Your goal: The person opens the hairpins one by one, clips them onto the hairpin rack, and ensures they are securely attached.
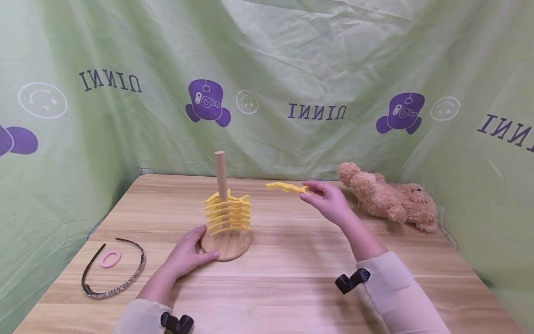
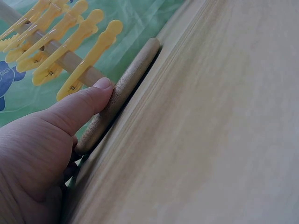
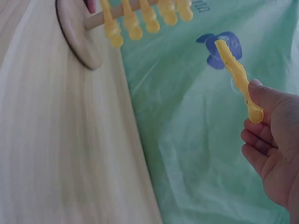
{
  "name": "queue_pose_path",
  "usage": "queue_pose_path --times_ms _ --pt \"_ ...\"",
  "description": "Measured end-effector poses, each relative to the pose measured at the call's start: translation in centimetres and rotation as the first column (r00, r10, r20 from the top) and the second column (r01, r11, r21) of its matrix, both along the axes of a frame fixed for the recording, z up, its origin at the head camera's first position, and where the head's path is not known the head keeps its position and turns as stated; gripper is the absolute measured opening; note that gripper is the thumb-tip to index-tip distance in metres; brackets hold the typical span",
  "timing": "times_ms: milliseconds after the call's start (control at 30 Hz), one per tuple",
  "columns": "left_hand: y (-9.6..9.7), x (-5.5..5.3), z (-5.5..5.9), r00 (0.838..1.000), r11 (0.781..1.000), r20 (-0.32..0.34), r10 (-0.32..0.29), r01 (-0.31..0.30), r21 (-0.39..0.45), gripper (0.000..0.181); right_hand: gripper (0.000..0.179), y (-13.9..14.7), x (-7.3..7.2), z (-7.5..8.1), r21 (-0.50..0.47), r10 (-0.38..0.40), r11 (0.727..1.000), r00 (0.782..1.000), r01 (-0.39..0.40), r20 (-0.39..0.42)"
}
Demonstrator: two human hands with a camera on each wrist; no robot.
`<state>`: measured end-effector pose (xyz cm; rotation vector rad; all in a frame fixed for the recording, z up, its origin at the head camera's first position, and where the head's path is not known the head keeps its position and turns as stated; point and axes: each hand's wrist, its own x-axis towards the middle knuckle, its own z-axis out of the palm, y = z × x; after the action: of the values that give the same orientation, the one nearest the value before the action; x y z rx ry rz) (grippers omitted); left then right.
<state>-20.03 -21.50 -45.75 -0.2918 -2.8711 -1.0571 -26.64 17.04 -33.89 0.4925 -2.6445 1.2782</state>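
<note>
Between its thumb and fingers my right hand [image 1: 329, 202] pinches one end of a yellow alligator hair clip [image 1: 286, 187]. The clip is in the air, right of the wooden stand, and points left toward it. In the right wrist view the hair clip [image 3: 236, 72] sticks out past the thumb. The stand has an upright post [image 1: 221, 174] and a round base [image 1: 228, 250]. Several similar yellow hair clips [image 1: 229, 215] sit one above another on the post. My left hand [image 1: 187, 253] grips the left side of the base, its thumb [image 2: 88, 102] on top at the rim.
At the left of the wooden table [image 1: 292, 297] lies a dark headband [image 1: 112, 293] with a beaded part, and a pink ring-shaped hair tie [image 1: 110, 259] inside its curve. A brown plush toy [image 1: 388, 199] lies at the back right. Green printed cloth [image 1: 267, 46] hangs around the table.
</note>
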Motion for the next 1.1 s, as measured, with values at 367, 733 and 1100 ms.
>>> queue_pose_path --times_ms 367,733,1100 --pt "0.0 0.0 0.1 1.0 1.0 0.005 -0.005 0.005 -0.005 0.096 0.037 -4.0 0.6 2.4 0.017 0.082 0.997 0.996 -0.082 -0.04" --pt "-0.1 0.0 0.0 1.0 1.0 0.004 -0.001 0.001 -0.008 0.096 0.029 -9.0 0.0 3.0 0.092 0.13 0.988 0.989 -0.123 -0.068" --pt "0.0 0.0 0.0 1.0 1.0 -0.01 -0.001 0.001 0.001 0.095 0.031 -12.1 -0.6 2.9 0.133 0.162 0.978 0.987 -0.161 0.001"
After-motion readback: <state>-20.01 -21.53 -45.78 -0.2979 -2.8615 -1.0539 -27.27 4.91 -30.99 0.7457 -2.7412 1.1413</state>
